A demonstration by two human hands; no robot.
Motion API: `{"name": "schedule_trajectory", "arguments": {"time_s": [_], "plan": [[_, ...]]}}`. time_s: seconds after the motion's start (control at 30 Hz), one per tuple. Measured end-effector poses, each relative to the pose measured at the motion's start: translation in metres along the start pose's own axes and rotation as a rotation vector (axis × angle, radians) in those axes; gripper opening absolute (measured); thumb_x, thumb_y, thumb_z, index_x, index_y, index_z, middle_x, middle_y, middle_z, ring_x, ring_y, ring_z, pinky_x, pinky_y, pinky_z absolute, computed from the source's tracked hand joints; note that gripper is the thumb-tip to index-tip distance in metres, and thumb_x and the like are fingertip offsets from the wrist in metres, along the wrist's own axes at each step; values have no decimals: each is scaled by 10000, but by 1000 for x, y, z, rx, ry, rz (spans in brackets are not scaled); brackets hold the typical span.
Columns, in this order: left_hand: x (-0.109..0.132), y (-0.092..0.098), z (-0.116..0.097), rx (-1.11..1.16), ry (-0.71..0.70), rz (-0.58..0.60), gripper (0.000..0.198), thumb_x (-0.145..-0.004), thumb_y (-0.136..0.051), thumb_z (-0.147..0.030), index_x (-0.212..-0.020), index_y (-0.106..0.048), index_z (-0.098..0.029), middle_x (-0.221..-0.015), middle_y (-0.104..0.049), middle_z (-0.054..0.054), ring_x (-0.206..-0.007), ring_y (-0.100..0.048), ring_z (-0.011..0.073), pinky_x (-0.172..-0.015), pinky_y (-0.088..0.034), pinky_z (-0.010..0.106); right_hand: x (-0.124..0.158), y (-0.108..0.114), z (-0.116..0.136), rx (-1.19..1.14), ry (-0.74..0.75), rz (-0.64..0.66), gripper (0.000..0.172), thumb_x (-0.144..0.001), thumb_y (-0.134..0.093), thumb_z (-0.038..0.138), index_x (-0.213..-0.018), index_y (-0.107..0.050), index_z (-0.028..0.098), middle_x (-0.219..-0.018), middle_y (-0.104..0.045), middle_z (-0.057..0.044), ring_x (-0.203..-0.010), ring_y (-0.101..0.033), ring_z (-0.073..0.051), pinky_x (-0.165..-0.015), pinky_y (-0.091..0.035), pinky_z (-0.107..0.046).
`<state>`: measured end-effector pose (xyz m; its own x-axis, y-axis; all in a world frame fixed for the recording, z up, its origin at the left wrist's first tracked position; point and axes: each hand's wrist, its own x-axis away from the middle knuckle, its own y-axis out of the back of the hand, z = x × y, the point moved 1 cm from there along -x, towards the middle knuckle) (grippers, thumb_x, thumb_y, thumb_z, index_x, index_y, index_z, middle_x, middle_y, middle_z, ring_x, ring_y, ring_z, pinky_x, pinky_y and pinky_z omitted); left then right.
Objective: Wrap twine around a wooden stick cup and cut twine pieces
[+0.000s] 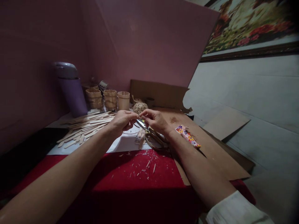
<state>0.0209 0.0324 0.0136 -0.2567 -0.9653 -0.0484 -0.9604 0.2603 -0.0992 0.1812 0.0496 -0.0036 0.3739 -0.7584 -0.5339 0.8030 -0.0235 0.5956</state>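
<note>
In the middle of the head view, my left hand (125,120) and my right hand (153,119) meet fingertip to fingertip above the table. Both are closed in a pinch, and whatever lies between the fingers is too small to make out. Just below my right hand lies a pair of scissors (153,140) with large dark handles. A few short stick pieces (141,137) rest beside the scissors. Behind the hands sits a ball of twine (140,107). Flat wooden craft sticks (90,126) spread in a loose pile left of my left hand.
Three scalloped wooden cups (110,99) and a purple flask (72,93) stand at the back left. Cardboard (210,152) covers the right side, with a flowered strip (188,136) on it. Wood splinters litter the red cloth (140,169) in front.
</note>
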Motion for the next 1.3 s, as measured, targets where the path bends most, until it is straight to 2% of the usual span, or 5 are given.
{"name": "schedule_trajectory", "arguments": {"time_s": [0.37, 0.6, 0.87, 1.07, 1.3], "plan": [[-3, 4, 3, 63, 48, -7, 166, -636, -641, -115, -525, -517, -113, -410, -362, -59, -291, -263, 16, -299, -114, 174, 7, 3, 9, 361, 195, -60, 184, -846, -498, 166, -948, -649, 189, -610, -613, 10, -536, -505, -91, -555, -343, -214], [-7, 8, 7, 229, 148, 84, 42, -666, -610, -120, -662, -572, -102, -417, -305, -86, -300, -247, 15, -303, -146, 152, 8, 3, 13, 398, 171, -8, 306, -850, -459, 149, -1095, -630, 217, -595, -597, 13, -536, -496, -106, -576, -363, -239], [-6, 5, 6, 208, 125, 35, 67, -668, -617, -118, -644, -555, -112, -396, -332, -80, -283, -256, 19, -296, -121, 159, 8, -4, 12, 357, 126, -13, 365, -808, -499, 140, -1159, -565, 211, -635, -623, 16, -559, -512, -115, -609, -378, -244], [-6, 5, 4, 242, 136, -11, 63, -672, -583, -123, -630, -537, -121, -389, -322, -81, -279, -233, 17, -295, -126, 154, 6, -6, 10, 284, 106, -74, 84, -817, -507, 206, -863, -572, 179, -633, -606, 0, -569, -508, -116, -589, -357, -235], [-7, 8, 6, 275, 129, 20, 83, -699, -547, -135, -623, -516, -147, -395, -331, -69, -281, -230, 32, -291, -118, 160, 6, -5, 9, 213, 189, -77, 111, -755, -463, 105, -747, -541, 183, -613, -534, 29, -560, -445, -91, -572, -320, -211]]}}
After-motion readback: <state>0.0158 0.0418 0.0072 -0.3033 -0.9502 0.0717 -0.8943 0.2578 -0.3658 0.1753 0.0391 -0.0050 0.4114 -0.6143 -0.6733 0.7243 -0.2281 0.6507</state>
